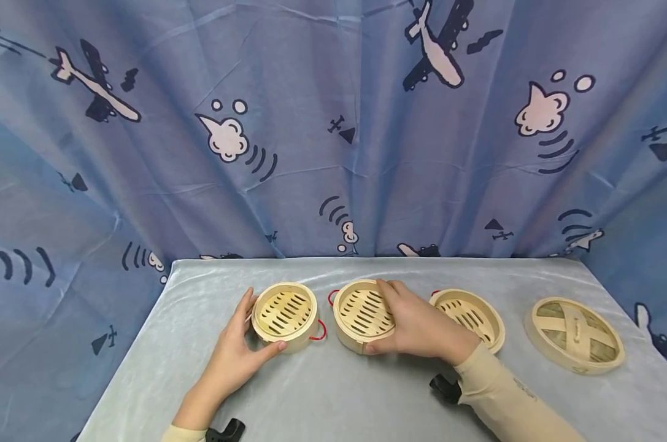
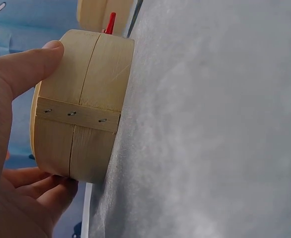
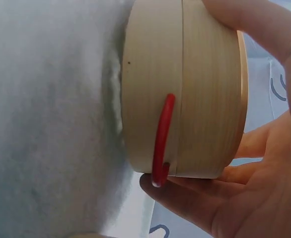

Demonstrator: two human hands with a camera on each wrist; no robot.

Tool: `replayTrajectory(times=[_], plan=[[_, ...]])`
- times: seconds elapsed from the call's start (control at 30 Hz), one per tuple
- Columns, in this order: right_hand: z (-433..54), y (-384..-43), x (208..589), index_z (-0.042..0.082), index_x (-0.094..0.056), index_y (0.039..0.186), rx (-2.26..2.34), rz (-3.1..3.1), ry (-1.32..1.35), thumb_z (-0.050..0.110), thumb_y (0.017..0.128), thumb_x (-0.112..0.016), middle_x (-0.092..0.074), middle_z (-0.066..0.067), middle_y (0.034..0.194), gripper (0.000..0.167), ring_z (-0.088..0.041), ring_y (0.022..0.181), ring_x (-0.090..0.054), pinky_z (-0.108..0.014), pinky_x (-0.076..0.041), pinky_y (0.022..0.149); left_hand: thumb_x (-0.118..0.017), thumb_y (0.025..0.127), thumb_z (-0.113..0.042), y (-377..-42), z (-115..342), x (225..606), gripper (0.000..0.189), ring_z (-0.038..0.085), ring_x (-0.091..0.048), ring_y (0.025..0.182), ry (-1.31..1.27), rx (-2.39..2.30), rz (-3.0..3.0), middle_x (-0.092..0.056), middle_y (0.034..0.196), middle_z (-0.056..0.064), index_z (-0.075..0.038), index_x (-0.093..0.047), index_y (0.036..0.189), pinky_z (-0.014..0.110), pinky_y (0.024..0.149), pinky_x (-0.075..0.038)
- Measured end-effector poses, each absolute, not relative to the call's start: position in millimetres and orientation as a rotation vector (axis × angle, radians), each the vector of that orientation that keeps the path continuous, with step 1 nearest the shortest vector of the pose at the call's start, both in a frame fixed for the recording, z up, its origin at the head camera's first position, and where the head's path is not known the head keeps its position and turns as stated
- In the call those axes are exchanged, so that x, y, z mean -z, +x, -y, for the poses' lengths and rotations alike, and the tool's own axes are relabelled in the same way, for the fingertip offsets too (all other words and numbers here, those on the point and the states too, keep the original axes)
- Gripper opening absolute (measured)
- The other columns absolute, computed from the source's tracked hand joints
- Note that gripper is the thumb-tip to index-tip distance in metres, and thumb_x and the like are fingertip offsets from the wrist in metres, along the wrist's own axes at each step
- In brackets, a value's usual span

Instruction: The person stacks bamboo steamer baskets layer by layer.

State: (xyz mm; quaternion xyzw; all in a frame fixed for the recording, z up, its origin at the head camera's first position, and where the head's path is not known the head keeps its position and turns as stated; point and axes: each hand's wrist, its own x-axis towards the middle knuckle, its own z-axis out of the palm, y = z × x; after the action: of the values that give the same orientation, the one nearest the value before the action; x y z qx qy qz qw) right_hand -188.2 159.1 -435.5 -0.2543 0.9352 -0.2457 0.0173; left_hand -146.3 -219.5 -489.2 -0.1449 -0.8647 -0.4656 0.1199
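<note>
My left hand [image 1: 236, 347] grips the leftmost round bamboo steamer basket [image 1: 285, 312], thumb at its near side and fingers around its far left side. Red loop handles and a slatted base show on it. In the left wrist view, the wooden wall of this steamer basket [image 2: 78, 106] bears a stapled strip. My right hand [image 1: 413, 319] holds the middle steamer basket [image 1: 362, 310] across its right side, thumb at the near rim. The right wrist view shows this steamer basket [image 3: 210, 94] low against the cloth, its red handle [image 3: 163, 139] by my fingers.
A third steamer basket [image 1: 497, 322] sits behind my right wrist, partly hidden by it. Farther right lies a woven bamboo lid [image 1: 575, 334]. Pale cloth covers the table [image 1: 333, 399], and a blue patterned curtain [image 1: 300, 202] hangs along its back edge.
</note>
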Motion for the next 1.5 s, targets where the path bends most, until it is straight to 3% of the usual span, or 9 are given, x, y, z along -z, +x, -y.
replayTrajectory(times=[0.4, 0.77, 1.5], plan=[[-151, -188, 426, 0.0, -0.033, 0.17, 0.803, -2.954, -0.811, 0.083, 0.071, -0.086, -0.046, -0.026, 0.163, 0.139, -0.042, 0.146, -0.052, -0.059, -0.05, 0.117, -0.102, 0.08, -0.026, -144, 226, 486, 0.127, 0.043, -0.049, 0.149, -0.417, 1.35, 2.54, -0.043, 0.166, 0.026, -0.009, -0.02, 0.175, 0.048, 0.121, -0.044], [-138, -191, 417, 0.005, -0.038, 0.168, 0.882, -2.96, -0.873, 0.08, 0.072, -0.087, -0.053, -0.018, 0.156, 0.132, -0.034, 0.138, -0.058, -0.055, -0.054, 0.113, -0.101, 0.08, -0.026, -142, 230, 487, 0.127, 0.043, -0.048, 0.15, -0.415, 1.326, 2.548, -0.043, 0.166, 0.028, -0.008, -0.019, 0.175, 0.049, 0.12, -0.046], [-102, -200, 411, 0.001, -0.034, 0.17, 0.846, -2.932, -0.897, 0.082, 0.074, -0.084, -0.048, -0.019, 0.162, 0.135, -0.038, 0.142, -0.056, -0.054, -0.051, 0.117, -0.1, 0.083, -0.029, -147, 223, 487, 0.124, 0.044, -0.047, 0.151, -0.44, 1.339, 2.547, -0.042, 0.167, 0.028, -0.009, -0.019, 0.175, 0.055, 0.12, -0.047]])
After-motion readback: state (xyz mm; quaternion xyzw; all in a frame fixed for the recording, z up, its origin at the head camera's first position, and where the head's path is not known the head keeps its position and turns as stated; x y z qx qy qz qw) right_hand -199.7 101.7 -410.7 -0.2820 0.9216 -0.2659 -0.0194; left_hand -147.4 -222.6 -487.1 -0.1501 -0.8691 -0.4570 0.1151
